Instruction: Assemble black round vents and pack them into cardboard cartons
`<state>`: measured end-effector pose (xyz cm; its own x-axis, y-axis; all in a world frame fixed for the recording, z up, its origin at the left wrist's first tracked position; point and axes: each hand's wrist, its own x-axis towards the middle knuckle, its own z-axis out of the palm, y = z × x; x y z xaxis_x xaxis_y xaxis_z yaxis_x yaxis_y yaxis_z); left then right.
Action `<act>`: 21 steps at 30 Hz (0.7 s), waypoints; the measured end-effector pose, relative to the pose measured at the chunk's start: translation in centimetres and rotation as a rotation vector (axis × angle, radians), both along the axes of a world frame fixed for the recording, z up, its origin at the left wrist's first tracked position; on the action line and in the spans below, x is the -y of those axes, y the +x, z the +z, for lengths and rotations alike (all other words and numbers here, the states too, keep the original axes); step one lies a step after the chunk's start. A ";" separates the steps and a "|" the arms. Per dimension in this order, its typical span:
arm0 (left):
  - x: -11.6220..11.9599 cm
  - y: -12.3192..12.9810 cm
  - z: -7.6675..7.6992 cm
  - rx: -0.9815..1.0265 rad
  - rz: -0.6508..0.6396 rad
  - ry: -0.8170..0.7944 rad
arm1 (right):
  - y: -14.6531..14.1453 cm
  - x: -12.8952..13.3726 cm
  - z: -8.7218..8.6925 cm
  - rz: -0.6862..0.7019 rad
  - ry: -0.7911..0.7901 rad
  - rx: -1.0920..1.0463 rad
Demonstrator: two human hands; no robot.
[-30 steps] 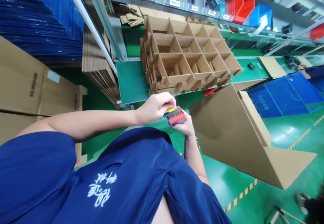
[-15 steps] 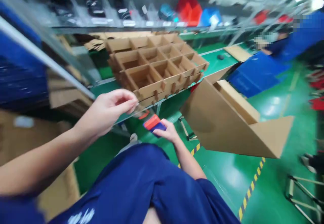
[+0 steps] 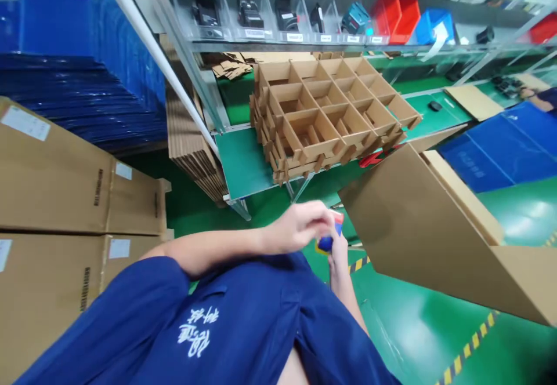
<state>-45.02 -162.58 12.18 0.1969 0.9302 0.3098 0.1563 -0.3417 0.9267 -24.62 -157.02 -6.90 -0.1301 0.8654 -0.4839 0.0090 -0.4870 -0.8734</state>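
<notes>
My right hand [image 3: 339, 257] is closed around a small blue and red object [image 3: 325, 243] with a yellow edge, in front of my body; its exact kind is unclear. My left hand [image 3: 302, 227] reaches across from the left, its fingers curled together right beside that object and partly over it. Blur hides whether anything thin is between the left fingertips. Just beyond both hands stands a large open cardboard box [image 3: 404, 217], tilted in view, with a flap out to the right. Farther off, stacked cardboard divider grids [image 3: 319, 144] rest on the green bench [image 3: 243, 162].
Sealed cartons [image 3: 52, 182] and a pile of blue folded sheets [image 3: 78, 89] stand to my left, beside flattened cardboard [image 3: 189, 141]. A shelf above the bench holds clear bins, a red bin [image 3: 398, 11] and a blue bin [image 3: 433, 25]. Another person's arm [image 3: 539, 100] shows at far right.
My view has swung left, bringing the cartons into sight. My left hand has come in from the bench edge to the small object in my right hand, which stays held.
</notes>
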 end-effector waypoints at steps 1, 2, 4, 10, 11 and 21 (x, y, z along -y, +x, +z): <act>0.4 -1.5 -0.1 0.014 0.121 -0.011 | 0.0 0.5 -0.7 0.013 -0.001 0.067; 0.9 -3.5 -0.3 0.023 0.245 -0.037 | -0.4 1.1 -1.4 0.058 0.011 0.129; 2.4 -8.3 -1.2 0.092 0.456 -0.127 | -2.6 2.6 -2.2 0.242 0.074 0.224; 8.8 -20.2 -5.5 0.697 0.818 -0.261 | -21.0 2.6 -1.7 0.808 0.498 0.611; 9.9 -21.2 -5.8 0.777 0.852 -0.253 | -24.5 1.7 -1.6 0.843 0.558 0.715; 17.9 -26.5 -7.5 0.938 1.006 -0.223 | -38.9 -2.4 -2.4 0.716 0.685 1.005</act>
<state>-71.53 -180.50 4.68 -0.7741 0.5937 -0.2197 -0.4592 -0.2876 0.8405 -63.54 -154.66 -9.30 -0.4912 0.8584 -0.1482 0.8221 0.4005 -0.4047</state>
